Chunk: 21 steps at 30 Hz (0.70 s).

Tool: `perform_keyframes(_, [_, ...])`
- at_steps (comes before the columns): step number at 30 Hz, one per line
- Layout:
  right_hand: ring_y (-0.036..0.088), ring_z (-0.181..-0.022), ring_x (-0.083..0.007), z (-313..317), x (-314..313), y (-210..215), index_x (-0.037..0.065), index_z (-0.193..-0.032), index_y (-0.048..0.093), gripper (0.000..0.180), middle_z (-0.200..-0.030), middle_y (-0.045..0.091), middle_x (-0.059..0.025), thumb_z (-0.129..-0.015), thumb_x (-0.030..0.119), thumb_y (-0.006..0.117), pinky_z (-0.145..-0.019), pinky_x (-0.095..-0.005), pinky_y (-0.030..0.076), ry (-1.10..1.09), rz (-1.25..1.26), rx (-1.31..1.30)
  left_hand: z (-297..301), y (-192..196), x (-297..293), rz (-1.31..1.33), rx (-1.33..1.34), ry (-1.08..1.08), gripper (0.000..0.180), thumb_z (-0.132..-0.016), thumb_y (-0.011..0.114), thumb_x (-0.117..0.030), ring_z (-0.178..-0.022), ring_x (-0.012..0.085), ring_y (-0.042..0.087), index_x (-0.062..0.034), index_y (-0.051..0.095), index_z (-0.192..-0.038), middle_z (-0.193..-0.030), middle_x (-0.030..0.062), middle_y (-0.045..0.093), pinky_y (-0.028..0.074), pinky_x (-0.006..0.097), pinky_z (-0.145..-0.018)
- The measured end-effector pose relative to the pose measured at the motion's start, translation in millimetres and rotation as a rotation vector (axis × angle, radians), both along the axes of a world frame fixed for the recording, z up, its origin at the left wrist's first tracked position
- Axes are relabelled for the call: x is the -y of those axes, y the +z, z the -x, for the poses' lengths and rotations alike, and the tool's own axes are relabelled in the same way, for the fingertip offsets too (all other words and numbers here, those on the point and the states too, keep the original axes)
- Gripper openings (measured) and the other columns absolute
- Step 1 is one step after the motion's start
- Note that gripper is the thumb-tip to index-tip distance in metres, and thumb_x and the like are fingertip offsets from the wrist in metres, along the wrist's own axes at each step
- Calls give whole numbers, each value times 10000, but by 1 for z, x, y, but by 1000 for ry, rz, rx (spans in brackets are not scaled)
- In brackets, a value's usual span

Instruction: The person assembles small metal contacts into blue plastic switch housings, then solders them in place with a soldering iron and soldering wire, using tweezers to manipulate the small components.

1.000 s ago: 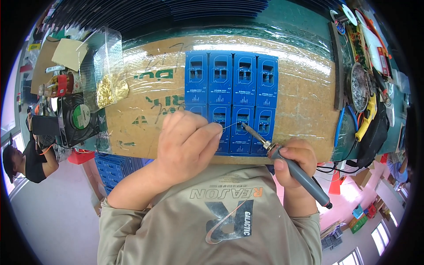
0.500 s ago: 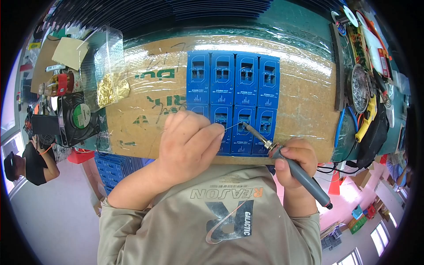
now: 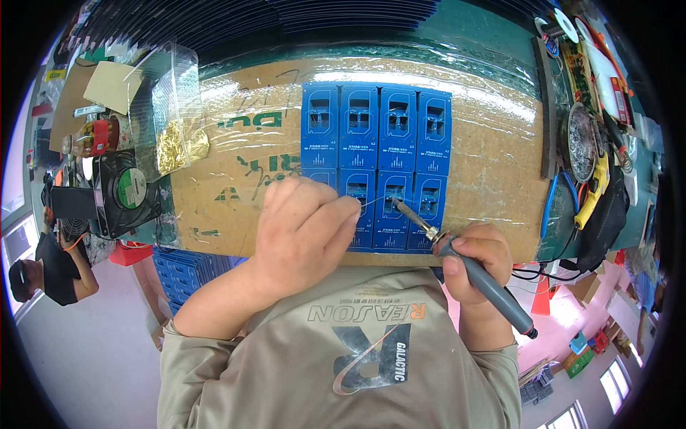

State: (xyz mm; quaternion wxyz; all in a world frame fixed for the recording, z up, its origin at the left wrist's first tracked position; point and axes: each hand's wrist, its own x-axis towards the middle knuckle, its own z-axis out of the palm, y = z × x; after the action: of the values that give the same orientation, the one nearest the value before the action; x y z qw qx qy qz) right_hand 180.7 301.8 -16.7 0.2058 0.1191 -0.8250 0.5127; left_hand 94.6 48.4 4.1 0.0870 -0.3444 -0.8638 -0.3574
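Note:
A panel of blue circuit boards (image 3: pixel 396 161), two rows with cut-out windows, lies flat on the cardboard in front of me. My right hand (image 3: pixel 480 259) grips a soldering iron (image 3: pixel 493 289) by its dark grey handle. The iron's tip meets the board at a window in the nearer row. My left hand (image 3: pixel 304 232) is closed in a pinch on a thin solder wire (image 3: pixel 369 205), whose free end reaches toward the iron's tip. This hand covers the panel's near left corner. The joint under the tip is too small to make out.
Brown cardboard (image 3: pixel 493 171) covers the bench. At the left stand a black fan (image 3: pixel 128 187), a bottle (image 3: pixel 100 137) and a clear box with gold-coloured shavings (image 3: pixel 174 146). Blue-handled pliers (image 3: pixel 550 207), a yellow-handled tool (image 3: pixel 593 200) and a metal dish (image 3: pixel 582 143) lie at the right.
My left hand and the board panel have shifted very slightly left. The iron stays at the same window. A person at the far left has moved a little.

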Motion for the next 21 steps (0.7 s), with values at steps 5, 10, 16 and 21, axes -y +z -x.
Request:
perform_keyframes(5, [617,-592,-217,1,0,0,48,-960,617,285,-763,621,-80,-767,143,805,-505,-322,483,2,-12,3,1,0,2,10,-12,-6,247,-715,762,-1,-768,234,571,-76,702,-943,-844,44,605,418,354,-680])
perform_keyframes(10, [617,-592,-216,3,0,3,48,-961,618,286,-765,623,-80,-763,138,804,-505,-321,483,8,-43,-12,1,3,0,16,3,-5,240,-711,761,23,-752,242,574,-74,708,-924,-826,50,616,436,350,-668])
perform_keyframes(16, [613,-591,-216,2,0,3,50,-963,618,290,-765,620,-80,-759,134,806,-504,-323,480,10,-28,0,1,2,-1,-2,1,-16,235,-710,762,20,-741,239,574,-73,707,-919,-811,47,610,432,350,-662])
perform_keyframes(21, [609,-593,-225,-2,-1,3,53,-966,620,284,-764,617,-83,-764,136,802,-508,-331,476,21,27,41,1,1,-1,4,1,-16,231,-709,764,18,-732,237,574,-73,707,-914,-811,47,612,427,349,-657])
